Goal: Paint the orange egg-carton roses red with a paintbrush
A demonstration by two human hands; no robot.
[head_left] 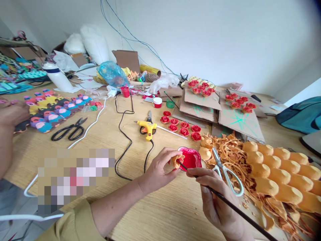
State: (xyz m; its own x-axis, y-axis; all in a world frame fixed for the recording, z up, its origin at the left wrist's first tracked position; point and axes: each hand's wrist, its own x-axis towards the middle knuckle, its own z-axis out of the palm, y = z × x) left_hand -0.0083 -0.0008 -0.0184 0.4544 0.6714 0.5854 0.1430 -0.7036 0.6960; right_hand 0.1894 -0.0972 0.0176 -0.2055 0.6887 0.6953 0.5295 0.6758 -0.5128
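My feed: left hand (159, 169) pinches egg-carton flower (175, 161) at red paint dish (190, 150)'s 9 o'clock; right hand (222, 204) grips paintbrush (240, 211), tip in flower. Green scrawl (240, 121) on cardboard (252, 131), flower's 2 o'clock, unreadable.

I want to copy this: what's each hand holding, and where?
Left hand: orange flower, by its outer petals. Right hand: dark stick, near the end at the flower.

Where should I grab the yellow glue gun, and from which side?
Probably take the glue gun by its handle, coming from the near side: the handle points that way, the nozzle left, and the white glue stick sticks out right. Grip clear of its black cord.
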